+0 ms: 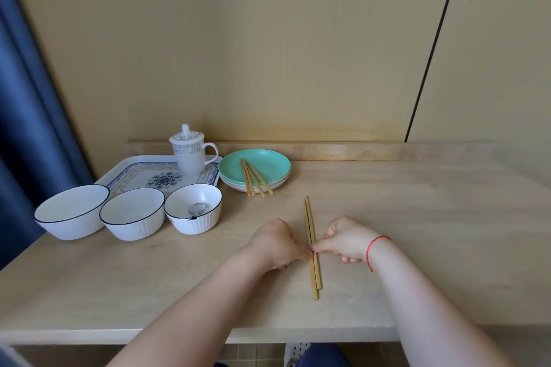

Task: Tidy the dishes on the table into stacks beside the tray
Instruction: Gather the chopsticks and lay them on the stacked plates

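Note:
A pair of wooden chopsticks [310, 217] lies lengthwise on the table near its middle front. My left hand [275, 243] and my right hand [343, 240] meet at the pair's middle, each pinching it with curled fingers. Three white bowls with dark rims stand in a row at the left: a large bowl [71, 211], a middle bowl [132, 213] and a small bowl [193, 208] with a metal spoon [196, 210] inside. A stack of plates, green on top [259, 164], sits right of the patterned tray [131, 173], with several chopsticks [255, 179] across it.
A lidded white mug [190, 152] stands on the tray's back right corner. A blue curtain [26, 98] hangs at the far left. A low wooden ledge [357, 150] runs along the wall behind the table. The table's front edge [208, 334] is close to me.

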Available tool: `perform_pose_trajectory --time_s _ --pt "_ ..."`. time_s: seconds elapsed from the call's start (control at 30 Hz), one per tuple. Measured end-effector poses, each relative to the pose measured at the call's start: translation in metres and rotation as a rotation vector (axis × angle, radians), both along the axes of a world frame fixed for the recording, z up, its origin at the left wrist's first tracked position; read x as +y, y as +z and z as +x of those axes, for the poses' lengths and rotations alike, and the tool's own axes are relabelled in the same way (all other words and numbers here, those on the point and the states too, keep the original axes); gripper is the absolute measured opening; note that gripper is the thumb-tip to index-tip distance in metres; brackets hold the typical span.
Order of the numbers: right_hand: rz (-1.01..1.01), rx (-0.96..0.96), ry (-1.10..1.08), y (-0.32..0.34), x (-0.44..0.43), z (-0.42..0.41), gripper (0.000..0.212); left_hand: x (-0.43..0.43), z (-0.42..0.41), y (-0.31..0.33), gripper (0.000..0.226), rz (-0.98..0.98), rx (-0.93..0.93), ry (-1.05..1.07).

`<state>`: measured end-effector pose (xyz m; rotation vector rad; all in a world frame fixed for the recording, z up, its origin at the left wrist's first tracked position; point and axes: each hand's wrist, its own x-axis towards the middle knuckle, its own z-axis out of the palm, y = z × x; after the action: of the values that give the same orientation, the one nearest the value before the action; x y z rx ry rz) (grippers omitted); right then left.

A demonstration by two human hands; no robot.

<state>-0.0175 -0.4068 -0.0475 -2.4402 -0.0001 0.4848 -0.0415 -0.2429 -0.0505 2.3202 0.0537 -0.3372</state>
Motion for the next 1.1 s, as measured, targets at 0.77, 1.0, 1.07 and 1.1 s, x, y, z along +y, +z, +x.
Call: perform_pose_trajectory --time_s 0.77,1.0,1.07,1.1 --pt "-0.017 0.031 -0.043 0.006 0.005 -0.007 0.023 -0.009 0.0 0.008 0.03 0.153 0.03 -0.005" --pt "-0.132 -0.019 -0.029 0.007 0.011 -0.007 0.02 -0.015 -0.004 0.025 0.028 0.224 0.083 -0.082" --pt "-0.138 -0.033 -0.027 0.01 0.012 -0.009 0.021 -0.017 -0.009 0.03 0.029 0.294 0.056 -0.111" --pt "-0.144 -0.05 -0.026 0.012 0.013 -0.01 0.023 -0.018 -0.011 0.031 0.027 0.319 0.043 -0.119"
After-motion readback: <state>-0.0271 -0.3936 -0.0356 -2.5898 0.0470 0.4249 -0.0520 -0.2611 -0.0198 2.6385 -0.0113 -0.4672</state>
